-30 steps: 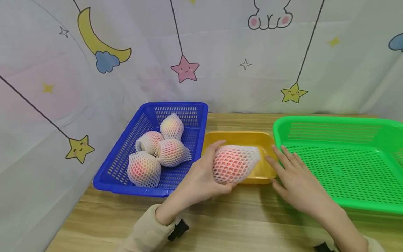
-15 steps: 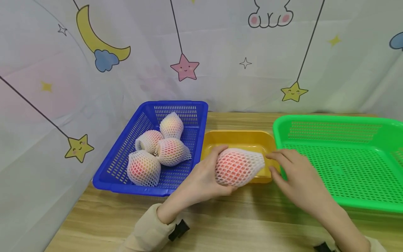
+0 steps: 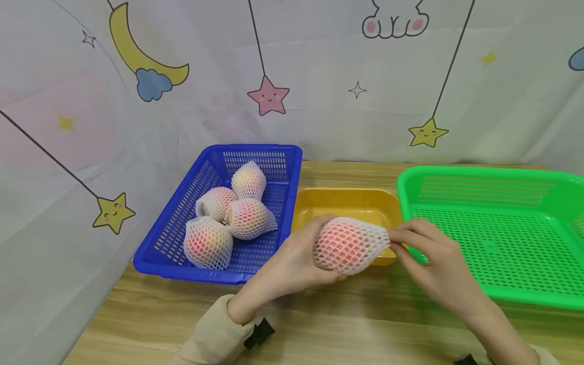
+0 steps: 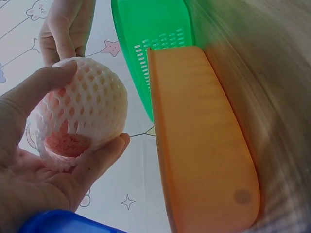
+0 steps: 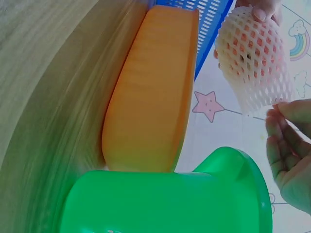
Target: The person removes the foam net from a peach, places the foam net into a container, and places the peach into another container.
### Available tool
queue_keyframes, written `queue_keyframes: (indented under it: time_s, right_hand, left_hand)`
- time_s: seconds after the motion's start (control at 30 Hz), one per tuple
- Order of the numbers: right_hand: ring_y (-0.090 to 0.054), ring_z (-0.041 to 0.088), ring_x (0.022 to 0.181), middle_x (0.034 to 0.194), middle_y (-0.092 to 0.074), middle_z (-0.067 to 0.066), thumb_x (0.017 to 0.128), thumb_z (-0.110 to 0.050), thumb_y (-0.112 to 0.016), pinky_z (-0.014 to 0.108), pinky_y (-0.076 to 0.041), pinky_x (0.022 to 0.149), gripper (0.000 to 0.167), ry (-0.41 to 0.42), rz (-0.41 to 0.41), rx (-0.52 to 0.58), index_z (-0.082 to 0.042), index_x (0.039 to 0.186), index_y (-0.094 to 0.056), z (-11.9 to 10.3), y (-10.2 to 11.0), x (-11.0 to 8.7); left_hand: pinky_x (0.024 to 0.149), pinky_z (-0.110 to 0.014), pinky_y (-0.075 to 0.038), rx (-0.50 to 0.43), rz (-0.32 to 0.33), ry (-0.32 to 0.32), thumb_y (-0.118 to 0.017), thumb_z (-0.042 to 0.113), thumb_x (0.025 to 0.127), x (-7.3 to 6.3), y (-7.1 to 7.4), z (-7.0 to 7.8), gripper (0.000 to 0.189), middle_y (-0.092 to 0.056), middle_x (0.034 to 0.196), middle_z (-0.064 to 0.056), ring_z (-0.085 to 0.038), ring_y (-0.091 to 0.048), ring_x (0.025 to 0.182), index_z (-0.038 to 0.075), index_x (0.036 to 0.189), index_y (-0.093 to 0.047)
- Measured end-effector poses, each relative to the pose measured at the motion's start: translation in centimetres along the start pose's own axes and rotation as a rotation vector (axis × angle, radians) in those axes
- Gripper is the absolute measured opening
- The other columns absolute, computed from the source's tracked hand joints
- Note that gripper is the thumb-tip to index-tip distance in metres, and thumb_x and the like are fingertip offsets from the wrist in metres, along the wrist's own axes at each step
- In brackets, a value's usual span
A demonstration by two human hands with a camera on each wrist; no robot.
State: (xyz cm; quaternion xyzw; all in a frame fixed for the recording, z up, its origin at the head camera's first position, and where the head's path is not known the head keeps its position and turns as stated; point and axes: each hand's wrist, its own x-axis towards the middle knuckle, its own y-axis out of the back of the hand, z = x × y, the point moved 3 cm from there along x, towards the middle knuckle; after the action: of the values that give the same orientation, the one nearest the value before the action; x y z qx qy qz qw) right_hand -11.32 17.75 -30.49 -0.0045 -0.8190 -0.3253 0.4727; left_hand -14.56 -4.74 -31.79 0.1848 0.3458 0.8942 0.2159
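My left hand [image 3: 298,256] grips a round red-and-yellow fruit [image 4: 68,144] from its left side, thumb and fingers around it. The fruit sits inside a white foam net [image 3: 349,246], whose narrow end points right. At that end my right hand [image 3: 435,261] pinches the net's edge between thumb and fingertips, as the right wrist view also shows. Both hands are above the front part of a yellow tray [image 3: 347,195]. In the left wrist view, red skin shows bare through the net's opening near the left palm.
A blue basket [image 3: 182,276] at the left contains several fruits [image 3: 207,243] in white foam nets. On the right stands a green basket [image 3: 490,203], close beside the tray. A patterned cloth [image 3: 328,126] hangs behind the wooden table [image 3: 347,324].
My right hand's fingers have come together on the net's narrow end. The fruit in my left hand has shifted slightly right and down. The fruits in the blue basket stay put.
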Motion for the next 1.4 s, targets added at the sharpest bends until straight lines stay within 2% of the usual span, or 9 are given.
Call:
queue_keyframes:
  time_s: [0.07,0.23,0.5,0.63,0.73,0.8,0.87,0.97,1.4]
  right_hand:
    - [-0.056,0.003,0.089,0.088,-0.067,0.003,0.098,-0.033,-0.052,0.007,-0.043,0.082,0.036,0.026,0.032,0.036,-0.005,0.09,-0.073,0.0,0.0,0.0]
    - [-0.06,-0.001,0.09,0.086,-0.069,0.006,0.096,-0.029,-0.056,0.007,-0.046,0.082,0.033,0.06,0.068,0.106,-0.002,0.091,-0.073,0.2,0.1,0.1]
    - [-0.056,-0.002,0.078,0.085,-0.069,0.003,0.093,-0.033,-0.059,0.01,-0.045,0.069,0.033,0.015,-0.012,0.178,-0.003,0.095,-0.072,0.3,0.2,-0.3]
    - [-0.056,-0.003,0.088,0.099,-0.069,0.005,0.09,-0.037,-0.063,0.008,-0.045,0.081,0.041,-0.022,-0.08,0.161,0.0,0.105,-0.07,0.4,0.0,-0.6]
    - [-0.055,-0.005,0.104,0.107,-0.068,0.012,0.075,-0.014,-0.079,0.007,-0.041,0.095,0.043,-0.02,-0.098,0.132,0.004,0.112,-0.067,0.4,-0.2,-0.7]
    - [-0.051,-0.006,0.117,0.109,-0.068,0.018,0.06,0.004,-0.079,0.008,-0.036,0.102,0.056,-0.016,-0.109,0.118,0.005,0.115,-0.065,0.4,-0.3,-0.7]
    - [-0.045,-0.007,0.125,0.11,-0.067,0.023,0.051,0.012,-0.075,0.007,-0.032,0.105,0.067,-0.016,-0.116,0.093,0.007,0.116,-0.063,0.3,-0.3,-0.8]
    - [-0.037,-0.009,0.132,0.115,-0.065,0.026,0.05,0.011,-0.074,0.006,-0.028,0.107,0.069,-0.025,-0.134,0.06,0.007,0.118,-0.062,0.2,-0.4,-0.9]
    - [-0.032,-0.005,0.137,0.128,-0.059,0.022,0.05,0.005,-0.08,0.009,-0.022,0.112,0.083,-0.063,-0.194,0.057,0.001,0.13,-0.056,0.1,-0.7,-1.1]
  left_hand:
    - [0.097,-0.037,-0.049,-0.005,-0.017,-0.003,-0.088,0.024,0.064,0.0,0.0,0.1,0.092,-0.059,0.13,-0.007,-0.018,-0.06,0.112,0.018,0.141,-0.038]
    - [0.098,-0.036,-0.049,-0.015,-0.063,-0.006,-0.088,0.027,0.064,0.0,0.0,0.2,0.093,-0.059,0.13,-0.006,-0.017,-0.061,0.111,0.017,0.142,-0.038]
    - [0.097,-0.035,-0.048,-0.036,-0.079,-0.027,-0.088,0.027,0.064,-0.1,0.0,0.1,0.09,-0.061,0.127,-0.003,-0.015,-0.061,0.109,0.02,0.14,-0.039]
    - [0.098,-0.035,-0.047,-0.049,-0.081,-0.034,-0.088,0.027,0.065,-0.1,0.1,0.1,0.089,-0.061,0.127,-0.002,-0.014,-0.06,0.11,0.02,0.14,-0.04]
    - [0.098,-0.034,-0.047,-0.052,-0.079,-0.038,-0.087,0.027,0.065,-0.1,0.1,0.1,0.088,-0.062,0.126,-0.001,-0.014,-0.061,0.109,0.021,0.14,-0.041]
    - [0.097,-0.034,-0.048,-0.054,-0.079,-0.039,-0.087,0.027,0.065,-0.1,0.2,0.1,0.087,-0.063,0.125,-0.001,-0.013,-0.061,0.108,0.021,0.139,-0.041]
    - [0.096,-0.033,-0.048,-0.053,-0.078,-0.04,-0.087,0.027,0.066,-0.1,0.2,0.1,0.086,-0.063,0.124,-0.001,-0.013,-0.061,0.107,0.021,0.139,-0.042]
    - [0.095,-0.032,-0.048,-0.049,-0.078,-0.039,-0.086,0.027,0.066,-0.1,0.2,0.1,0.085,-0.064,0.123,0.0,-0.012,-0.061,0.106,0.021,0.139,-0.042]
    - [0.089,-0.027,-0.05,-0.044,-0.067,-0.051,-0.082,0.025,0.067,-0.1,0.0,0.2,0.076,-0.065,0.117,0.002,-0.01,-0.062,0.099,0.021,0.134,-0.046]
